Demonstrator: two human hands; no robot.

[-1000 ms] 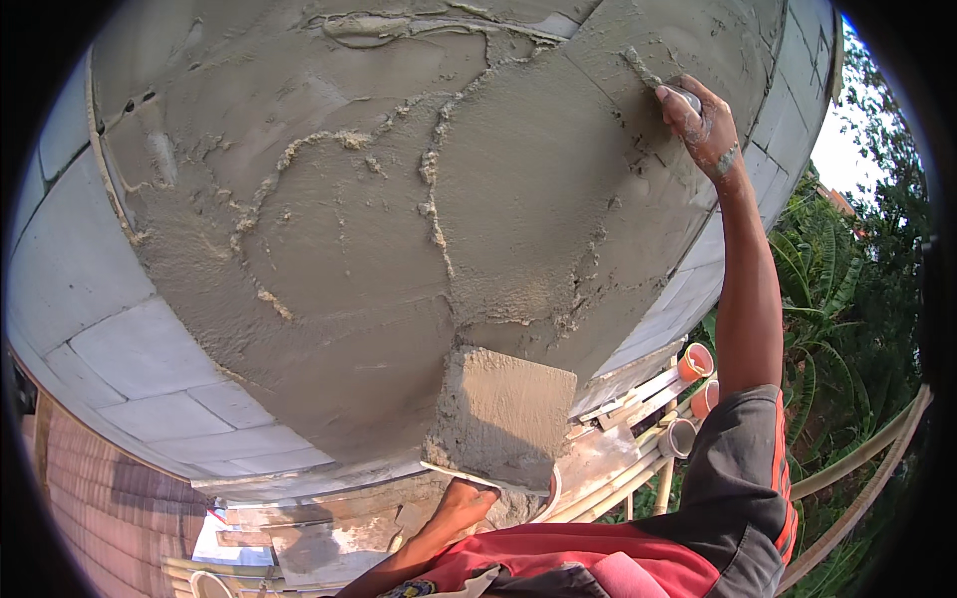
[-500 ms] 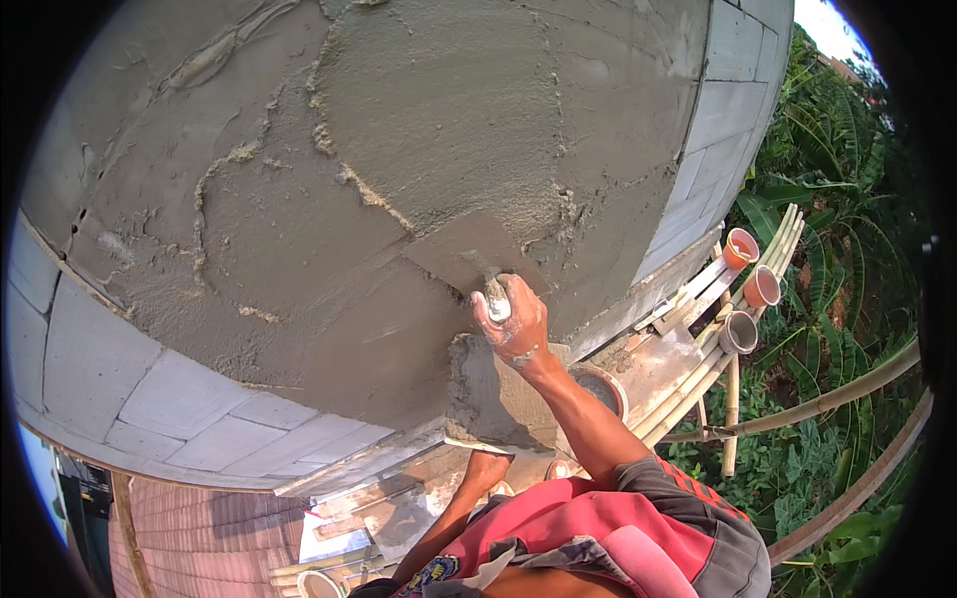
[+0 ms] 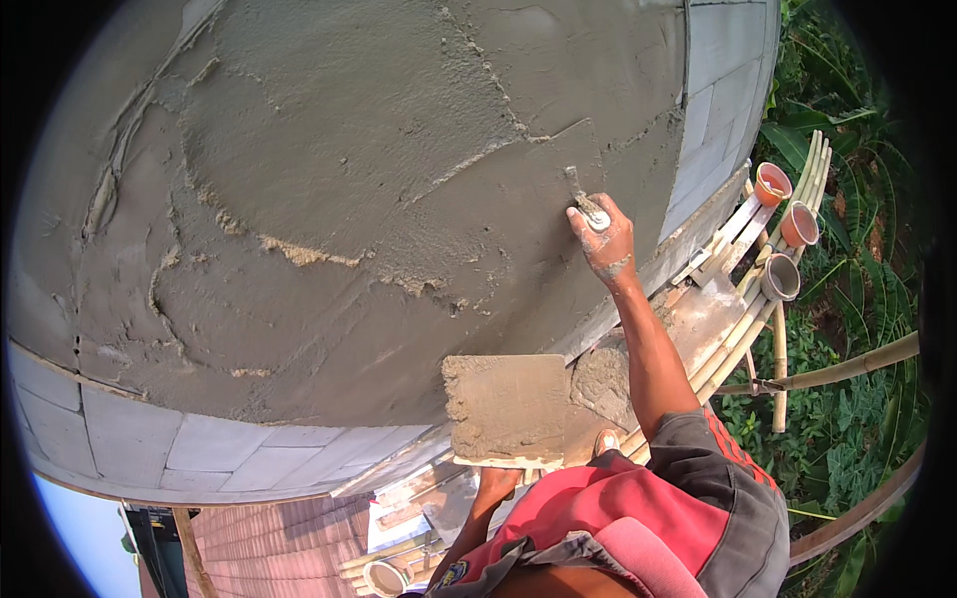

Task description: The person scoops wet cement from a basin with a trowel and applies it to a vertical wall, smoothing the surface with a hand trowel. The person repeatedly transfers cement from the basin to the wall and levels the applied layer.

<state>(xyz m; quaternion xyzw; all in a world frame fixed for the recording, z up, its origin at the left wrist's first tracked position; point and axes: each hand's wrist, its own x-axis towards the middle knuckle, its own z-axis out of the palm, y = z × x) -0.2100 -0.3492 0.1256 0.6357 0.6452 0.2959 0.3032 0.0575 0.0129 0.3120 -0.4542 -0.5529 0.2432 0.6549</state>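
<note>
My right hand (image 3: 604, 244) is raised against the wet grey plaster on the wall (image 3: 379, 179). It grips the pale handle of a trowel (image 3: 588, 207), whose blade lies edge-on against the plaster. My left hand (image 3: 496, 481) reaches up under a square mortar board (image 3: 506, 409) and holds it from below, mostly hidden by it. The board is coated with grey mortar and sits close to the wall's lower edge. Ridges and rough patches run across the fresh plaster.
Bare grey blocks (image 3: 130, 439) show below and to the right of the plaster. Bamboo scaffold poles (image 3: 758, 329) and three round pipe ends (image 3: 788, 234) lie at right, green plants (image 3: 857, 299) beyond. A mortar heap (image 3: 603, 384) rests on planks. A tiled roof (image 3: 269, 538) is far below.
My right hand with the trowel swept down from the upper right to mid-wall, then moved back up and right. The mortar board stays held low by my left hand.
</note>
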